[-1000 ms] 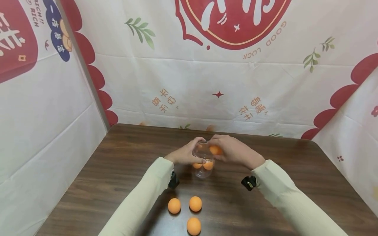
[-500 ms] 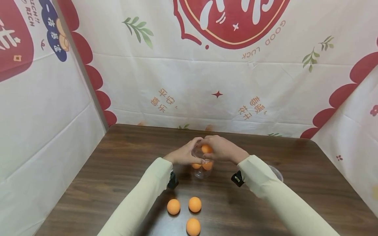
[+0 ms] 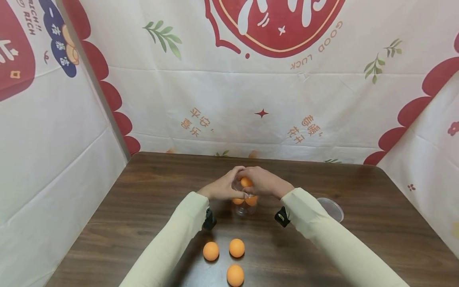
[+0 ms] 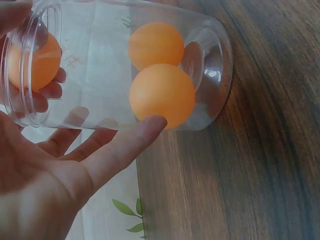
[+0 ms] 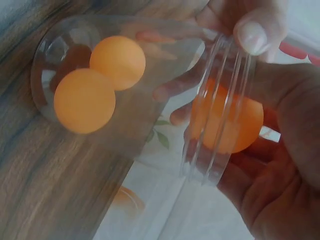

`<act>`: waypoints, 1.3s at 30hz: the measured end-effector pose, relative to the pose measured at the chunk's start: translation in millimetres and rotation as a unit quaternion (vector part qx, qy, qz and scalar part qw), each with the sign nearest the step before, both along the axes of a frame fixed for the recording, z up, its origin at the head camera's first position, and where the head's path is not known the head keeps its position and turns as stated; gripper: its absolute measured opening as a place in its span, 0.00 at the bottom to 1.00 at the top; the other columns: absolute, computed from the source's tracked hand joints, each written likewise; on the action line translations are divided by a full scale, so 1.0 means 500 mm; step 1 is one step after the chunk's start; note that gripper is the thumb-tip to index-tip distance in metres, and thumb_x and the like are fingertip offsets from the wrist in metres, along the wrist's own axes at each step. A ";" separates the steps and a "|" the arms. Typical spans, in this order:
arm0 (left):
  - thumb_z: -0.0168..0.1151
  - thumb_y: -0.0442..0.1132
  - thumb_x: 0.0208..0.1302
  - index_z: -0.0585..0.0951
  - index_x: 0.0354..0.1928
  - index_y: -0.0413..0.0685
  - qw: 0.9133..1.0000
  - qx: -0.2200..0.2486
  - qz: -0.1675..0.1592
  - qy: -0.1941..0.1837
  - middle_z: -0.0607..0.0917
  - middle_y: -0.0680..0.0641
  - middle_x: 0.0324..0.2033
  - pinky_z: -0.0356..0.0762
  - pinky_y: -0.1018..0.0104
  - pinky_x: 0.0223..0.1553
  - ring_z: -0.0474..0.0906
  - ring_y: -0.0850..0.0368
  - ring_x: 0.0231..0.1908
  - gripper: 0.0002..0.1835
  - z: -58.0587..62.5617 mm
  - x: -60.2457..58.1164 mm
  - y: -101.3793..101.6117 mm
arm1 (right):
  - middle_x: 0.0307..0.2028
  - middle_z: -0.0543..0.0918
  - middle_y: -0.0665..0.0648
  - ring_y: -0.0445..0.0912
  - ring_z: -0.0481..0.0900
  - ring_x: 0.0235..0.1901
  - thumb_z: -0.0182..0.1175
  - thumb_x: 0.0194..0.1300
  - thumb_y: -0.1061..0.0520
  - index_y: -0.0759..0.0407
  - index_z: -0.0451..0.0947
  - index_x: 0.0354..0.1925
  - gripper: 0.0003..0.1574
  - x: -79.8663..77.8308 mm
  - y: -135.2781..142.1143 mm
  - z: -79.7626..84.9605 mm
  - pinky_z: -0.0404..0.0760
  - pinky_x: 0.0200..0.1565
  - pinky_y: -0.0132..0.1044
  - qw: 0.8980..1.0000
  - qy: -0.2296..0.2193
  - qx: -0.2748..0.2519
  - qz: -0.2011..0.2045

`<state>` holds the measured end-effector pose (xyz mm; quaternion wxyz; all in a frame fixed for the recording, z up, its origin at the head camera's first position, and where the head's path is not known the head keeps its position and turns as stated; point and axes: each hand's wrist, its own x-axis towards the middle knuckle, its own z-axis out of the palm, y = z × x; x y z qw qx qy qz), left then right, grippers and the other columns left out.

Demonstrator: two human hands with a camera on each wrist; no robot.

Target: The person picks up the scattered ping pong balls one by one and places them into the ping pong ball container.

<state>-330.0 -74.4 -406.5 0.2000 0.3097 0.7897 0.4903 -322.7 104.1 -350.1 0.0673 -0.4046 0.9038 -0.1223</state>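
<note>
Between my hands a clear plastic jar (image 4: 215,75) stands on the wooden table, with two orange ping-pong balls (image 4: 162,95) at its bottom. My left hand (image 3: 223,187) holds the jar near its rim, the thumb and fingers spread round the wall. A further orange ping-pong ball (image 5: 245,125) is at the jar's mouth, partly inside the rim. My right hand (image 3: 264,181) grips this ball from above, its fingers curled round it and also inside the rim. In the head view the hands hide much of the rim.
Three loose orange ping-pong balls (image 3: 237,248) lie on the table (image 3: 143,223) nearer to me. A clear round lid (image 3: 331,209) lies to the right, beside my right sleeve. A printed white cloth (image 3: 229,95) hangs behind the table's back edge.
My right hand has moved left with the ball, bringing it from the jar's right edge into its mouth. The lid has come into sight from behind the right sleeve. The left hand stays on the jar.
</note>
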 end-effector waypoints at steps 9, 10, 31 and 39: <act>0.64 0.39 0.58 0.48 0.71 0.54 1.000 0.008 -0.002 -0.012 0.58 0.43 0.66 0.73 0.60 0.56 0.75 0.48 0.54 0.45 -0.002 -0.001 0.001 | 0.41 0.83 0.57 0.43 0.71 0.29 0.62 0.59 0.64 0.64 0.79 0.51 0.19 -0.002 -0.005 -0.005 0.71 0.32 0.33 1.000 0.005 0.003 -0.007; 0.64 0.39 0.58 0.48 0.71 0.54 1.000 0.005 -0.001 -0.010 0.57 0.43 0.66 0.73 0.60 0.56 0.75 0.48 0.54 0.45 -0.002 -0.001 0.001 | 0.40 0.83 0.57 0.43 0.70 0.28 0.62 0.59 0.64 0.64 0.79 0.51 0.20 -0.002 -0.005 -0.005 0.71 0.31 0.33 1.000 0.002 0.005 -0.011; 0.64 0.41 0.56 0.48 0.71 0.56 1.000 -0.021 0.015 0.005 0.57 0.43 0.65 0.75 0.63 0.50 0.76 0.57 0.49 0.45 0.002 0.004 -0.001 | 0.42 0.84 0.58 0.43 0.77 0.32 0.65 0.60 0.57 0.63 0.78 0.51 0.21 0.001 -0.004 -0.002 0.77 0.34 0.36 0.999 -0.002 0.010 -0.045; 0.63 0.42 0.57 0.47 0.72 0.56 1.000 -0.025 0.017 -0.006 0.57 0.44 0.65 0.75 0.63 0.51 0.74 0.53 0.53 0.45 0.000 0.004 0.000 | 0.47 0.83 0.61 0.51 0.81 0.41 0.64 0.61 0.57 0.65 0.78 0.52 0.21 0.003 -0.001 -0.009 0.80 0.41 0.41 0.999 -0.008 0.001 -0.044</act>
